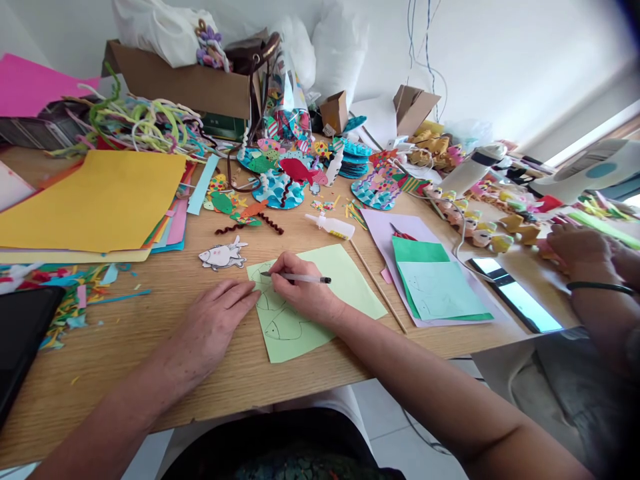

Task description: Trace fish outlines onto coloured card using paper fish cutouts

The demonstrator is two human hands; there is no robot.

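Observation:
A sheet of light green paper (345, 277) lies on the table in front of me, with several fish outlines drawn down its left side. My right hand (300, 287) rests on the sheet, closed around a pen (305, 278) whose tip meets the uppermost outline. Flat beside the sheet's left edge is my left hand (217, 320), its fingers stretched out and touching the paper's edge, with nothing held. Just beyond that hand sits a white paper fish cutout (223, 255) with dark outlines. A glue bottle (333, 227) and a thin wooden stick (377, 283) lie past the green sheet.
Stacked coloured paper (95, 200) and paper scraps are at left, near a dark tablet (25, 333). Decorated fish pieces (277, 190) stand at the back. Green sheets (440, 287) and a phone (517, 293) lie at right, where another person's hands (583, 253) work.

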